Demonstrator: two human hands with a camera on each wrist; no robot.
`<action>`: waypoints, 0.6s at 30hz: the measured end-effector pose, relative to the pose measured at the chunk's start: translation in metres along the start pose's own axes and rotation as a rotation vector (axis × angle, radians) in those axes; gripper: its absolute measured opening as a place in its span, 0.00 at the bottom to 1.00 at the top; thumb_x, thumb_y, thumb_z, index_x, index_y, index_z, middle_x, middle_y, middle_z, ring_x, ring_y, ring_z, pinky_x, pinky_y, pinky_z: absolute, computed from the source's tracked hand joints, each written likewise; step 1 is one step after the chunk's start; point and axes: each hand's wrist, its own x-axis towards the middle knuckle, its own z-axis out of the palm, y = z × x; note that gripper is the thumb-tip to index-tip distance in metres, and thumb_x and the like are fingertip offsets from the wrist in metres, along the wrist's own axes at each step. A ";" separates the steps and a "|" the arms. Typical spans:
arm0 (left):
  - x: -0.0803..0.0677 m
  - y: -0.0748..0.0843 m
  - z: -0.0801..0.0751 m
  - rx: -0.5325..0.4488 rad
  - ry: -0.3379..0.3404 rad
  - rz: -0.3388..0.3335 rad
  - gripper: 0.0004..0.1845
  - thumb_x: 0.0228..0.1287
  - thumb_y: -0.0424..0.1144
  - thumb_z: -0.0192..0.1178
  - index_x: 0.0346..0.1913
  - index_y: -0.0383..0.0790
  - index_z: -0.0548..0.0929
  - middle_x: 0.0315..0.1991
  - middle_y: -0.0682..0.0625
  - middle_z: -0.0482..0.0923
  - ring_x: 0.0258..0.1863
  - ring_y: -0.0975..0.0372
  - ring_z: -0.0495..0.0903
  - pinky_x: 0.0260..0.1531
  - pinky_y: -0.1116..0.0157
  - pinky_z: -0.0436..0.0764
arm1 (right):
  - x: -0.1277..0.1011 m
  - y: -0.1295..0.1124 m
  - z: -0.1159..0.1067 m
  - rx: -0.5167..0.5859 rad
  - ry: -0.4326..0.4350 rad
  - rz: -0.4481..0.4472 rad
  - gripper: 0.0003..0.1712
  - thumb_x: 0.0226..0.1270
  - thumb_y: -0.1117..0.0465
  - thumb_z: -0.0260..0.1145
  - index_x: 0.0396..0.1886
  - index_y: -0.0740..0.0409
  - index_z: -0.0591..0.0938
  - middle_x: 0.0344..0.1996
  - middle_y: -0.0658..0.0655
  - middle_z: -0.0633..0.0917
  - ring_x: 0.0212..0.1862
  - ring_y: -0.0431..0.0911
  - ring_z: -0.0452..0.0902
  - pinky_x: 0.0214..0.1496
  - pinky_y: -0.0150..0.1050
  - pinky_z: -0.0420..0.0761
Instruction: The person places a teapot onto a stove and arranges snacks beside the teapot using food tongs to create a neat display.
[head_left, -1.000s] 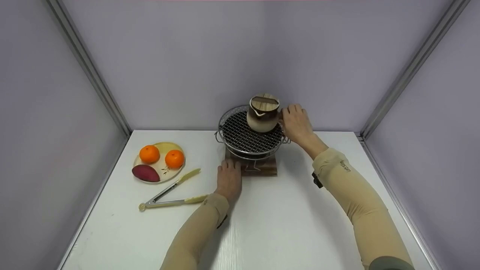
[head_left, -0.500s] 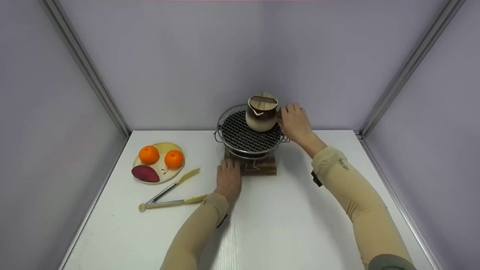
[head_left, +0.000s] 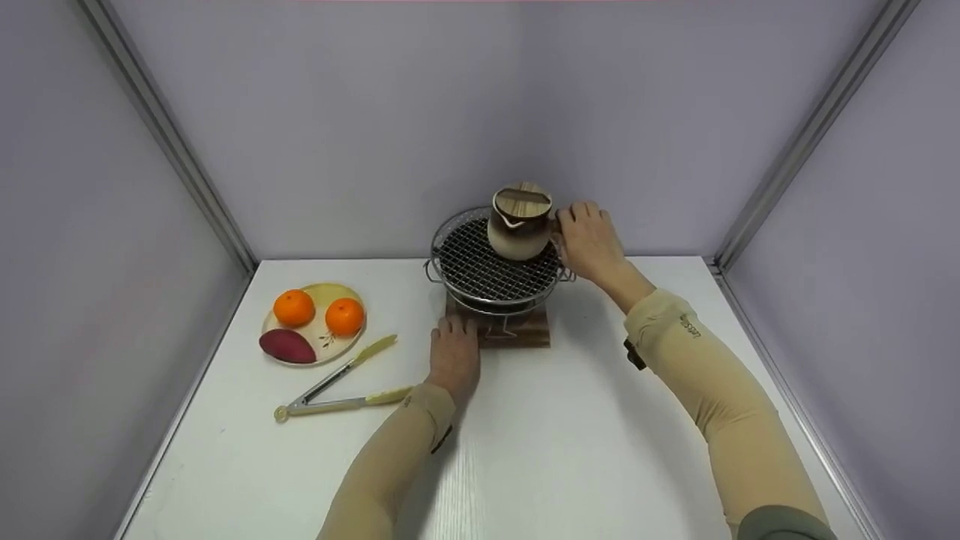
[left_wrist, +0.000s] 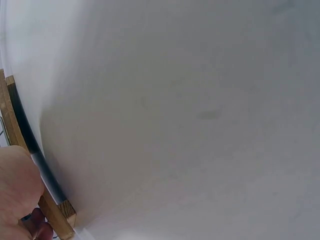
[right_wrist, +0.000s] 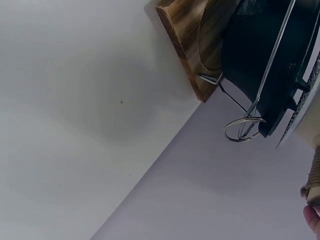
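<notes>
A brown-and-cream teapot (head_left: 517, 238) with a wooden lid (head_left: 523, 201) stands upright at the back right of the round wire grill (head_left: 491, 274). My right hand (head_left: 592, 240) holds the teapot's side handle (right_wrist: 313, 177), which looks cord-wrapped in the right wrist view; only fingertips (right_wrist: 314, 220) show there. Under the grill's dark bowl (right_wrist: 260, 55) lies a wooden board (head_left: 525, 337). At its front left corner, my left hand (head_left: 454, 352) grips the board's edge. In the left wrist view, the thumb side (left_wrist: 20, 182) and a fingertip (left_wrist: 42, 231) lie against the wood (left_wrist: 52, 212).
Left on the white table (head_left: 570, 450) is a round plate (head_left: 322, 294) with two oranges (head_left: 294, 308) and a purple sweet potato (head_left: 288, 346). Spread tongs (head_left: 330, 406) lie in front of it, near my left forearm. Grey walls (head_left: 375, 135) stand behind and at both sides.
The whole head view has shifted slightly, so everything sits a little further left and up. Both hands, the teapot and the grill keep their places relative to each other.
</notes>
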 end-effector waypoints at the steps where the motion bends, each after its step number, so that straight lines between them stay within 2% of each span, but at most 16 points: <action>1: 0.000 0.000 0.000 -0.004 -0.002 0.001 0.27 0.84 0.38 0.60 0.78 0.34 0.73 0.71 0.33 0.74 0.70 0.43 0.73 0.69 0.47 0.80 | 0.000 0.000 -0.002 0.010 -0.002 -0.001 0.23 0.89 0.52 0.59 0.65 0.67 0.79 0.60 0.72 0.82 0.65 0.69 0.78 0.66 0.66 0.81; 7: -0.002 -0.001 -0.001 -0.018 0.010 -0.009 0.26 0.83 0.38 0.61 0.77 0.35 0.74 0.69 0.34 0.75 0.68 0.44 0.73 0.67 0.48 0.80 | -0.003 0.003 -0.010 0.047 -0.001 -0.011 0.27 0.89 0.49 0.58 0.71 0.66 0.77 0.64 0.72 0.81 0.68 0.69 0.78 0.69 0.67 0.81; 10: -0.003 0.000 -0.002 -0.018 0.021 -0.014 0.25 0.82 0.38 0.62 0.76 0.36 0.75 0.67 0.36 0.77 0.66 0.45 0.74 0.65 0.49 0.80 | -0.006 0.006 -0.012 0.065 0.017 -0.014 0.27 0.90 0.49 0.57 0.70 0.66 0.78 0.64 0.72 0.82 0.67 0.69 0.79 0.69 0.67 0.82; 18: -0.003 0.001 -0.004 -0.001 0.009 -0.001 0.26 0.82 0.39 0.62 0.76 0.36 0.74 0.68 0.35 0.76 0.67 0.45 0.74 0.68 0.48 0.80 | -0.015 0.013 -0.022 0.109 0.079 -0.017 0.28 0.90 0.46 0.55 0.68 0.66 0.80 0.62 0.71 0.83 0.66 0.69 0.80 0.70 0.67 0.81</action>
